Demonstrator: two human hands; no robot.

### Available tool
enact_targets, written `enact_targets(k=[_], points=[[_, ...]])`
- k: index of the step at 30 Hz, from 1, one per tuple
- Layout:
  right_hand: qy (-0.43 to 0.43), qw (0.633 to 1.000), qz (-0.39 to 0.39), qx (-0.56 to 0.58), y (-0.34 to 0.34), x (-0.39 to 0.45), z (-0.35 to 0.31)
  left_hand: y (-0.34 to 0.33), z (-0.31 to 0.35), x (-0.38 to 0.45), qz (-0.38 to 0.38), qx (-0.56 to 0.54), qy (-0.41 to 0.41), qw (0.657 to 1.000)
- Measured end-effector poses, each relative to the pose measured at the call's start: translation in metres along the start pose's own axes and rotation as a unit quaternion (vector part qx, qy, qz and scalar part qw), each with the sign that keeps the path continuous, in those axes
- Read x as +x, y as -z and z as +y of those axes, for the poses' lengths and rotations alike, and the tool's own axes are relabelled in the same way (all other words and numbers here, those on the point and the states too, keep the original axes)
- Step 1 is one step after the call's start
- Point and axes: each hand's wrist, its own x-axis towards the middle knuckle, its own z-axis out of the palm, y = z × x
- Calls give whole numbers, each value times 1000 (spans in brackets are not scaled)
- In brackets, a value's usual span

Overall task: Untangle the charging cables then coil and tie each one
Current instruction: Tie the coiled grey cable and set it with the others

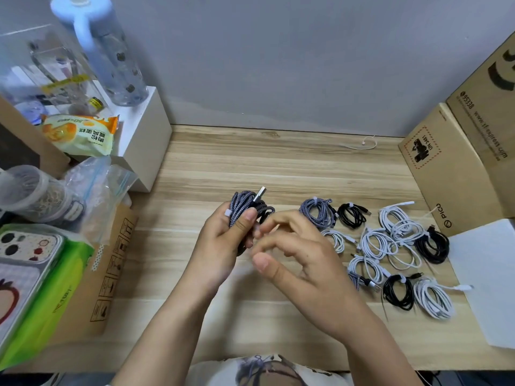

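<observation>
Left hand point(223, 243) grips the braided coil point(248, 207); right hand point(295, 254) just beside, fingers loose.

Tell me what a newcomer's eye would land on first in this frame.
First, the grey-blue braided cable coil with a silver USB plug sticking up, gripped in the left hand over the middle of the light wooden desk, while the right hand hovers beside it with loosely curled fingers. Next, the cluster of tied white, black and braided cable coils lying on the desk to the right.
</observation>
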Motion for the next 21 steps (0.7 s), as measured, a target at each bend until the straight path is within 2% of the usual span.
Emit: enact_targets(k=[2,5,8,11,15,21], points=[[52,999,-7,-10,0,0,-1,-2,3,-1,3,-14,6,1000],[81,996,31,7,-3,3,-4,-2,5,-1,8,-19,15,1000],[22,993,97,60,-6,3,-5,-3,4,-1,9,-19,21,1000],[-46,987,138,61,-9,4,-5,-7,3,-5,-10,5,8,1000],[-91,984,134,81,-11,4,-3,-11,5,-8,-14,24,-12,1000],[-104,978,144,108,-11,3,-3,-9,6,-8,-24,26,-11,999]])
